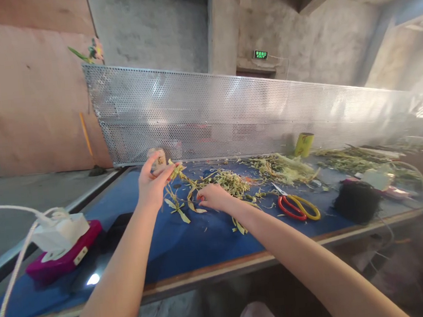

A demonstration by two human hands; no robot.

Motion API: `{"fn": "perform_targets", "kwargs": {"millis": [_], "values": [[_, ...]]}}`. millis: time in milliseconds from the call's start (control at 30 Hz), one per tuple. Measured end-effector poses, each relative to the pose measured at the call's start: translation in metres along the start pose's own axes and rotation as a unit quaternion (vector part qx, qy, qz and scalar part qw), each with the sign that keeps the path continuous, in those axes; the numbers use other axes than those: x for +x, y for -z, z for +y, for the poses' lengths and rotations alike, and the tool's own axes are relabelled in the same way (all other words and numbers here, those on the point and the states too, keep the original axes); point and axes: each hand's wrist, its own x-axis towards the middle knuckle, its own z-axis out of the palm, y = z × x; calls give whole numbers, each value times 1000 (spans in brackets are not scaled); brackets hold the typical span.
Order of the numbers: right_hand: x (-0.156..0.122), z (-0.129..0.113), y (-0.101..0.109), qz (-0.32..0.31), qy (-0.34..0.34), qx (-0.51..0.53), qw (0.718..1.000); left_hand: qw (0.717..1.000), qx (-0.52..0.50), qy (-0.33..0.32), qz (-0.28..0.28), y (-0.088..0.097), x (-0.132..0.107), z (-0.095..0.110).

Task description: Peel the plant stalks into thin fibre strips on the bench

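Pinched in my left hand [155, 178] is a dried plant stem [177, 170], yellow-green, with limp leaves [179, 211] dangling below it over the blue tabletop [199, 242]. My right hand [214, 197] is closed at the hanging leaves, fingertips together; what lies between them is too small to make out. Just beyond it sits a loose heap of dried plant bits [231, 182]. To its right, scissors [298, 207] with one red and one yellow handle rest on the table, blades pointing away to the left.
A perforated metal screen [201, 115] runs along the table's far edge. At left are a magenta power strip [67, 253] with white plugs and a dark phone [105, 255]. More dried stems [281, 167], a yellow-green can [304, 144] and a black object [357, 200] lie rightward. Another person's hand [419, 164] shows far right.
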Motion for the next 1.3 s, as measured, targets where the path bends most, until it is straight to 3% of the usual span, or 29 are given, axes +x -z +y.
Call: {"fn": "perform_targets", "kwargs": {"millis": [133,233,400,433,500,567,633,700,767,867,967,1067,1167,1300], "values": [[6,-2,-4,20,-12,20,1000,997,9,-31,-63,0,-3,-2],[14,-2,4,47,-32,62,996,994,40,-26,-101,0,-6,0],[29,5,56,139,-50,152,977,987,100,-3,-129,-3,-11,1],[32,8,70,180,-52,173,967,985,110,5,-130,-3,-11,1],[36,14,98,364,-56,270,890,982,135,23,-127,-1,-10,-3],[39,20,119,435,-51,319,841,980,159,36,-114,2,-8,-7],[38,21,131,407,-49,366,836,978,173,36,-110,4,-8,-11],[36,17,137,320,-36,436,840,976,171,34,-131,3,-8,-13],[32,9,139,252,-7,510,823,972,167,33,-164,1,-10,-13],[28,-7,142,223,31,564,794,973,153,-2,-171,-3,-12,-10],[23,-20,145,185,50,568,800,980,124,-54,-146,-3,-13,-4],[15,-22,147,172,68,568,802,983,99,-38,-147,-3,-14,-1],[7,-6,145,187,45,533,824,984,97,-12,-148,-2,-14,-3],[-1,21,127,234,-92,351,902,975,126,15,-185,-3,-16,-2]]}}
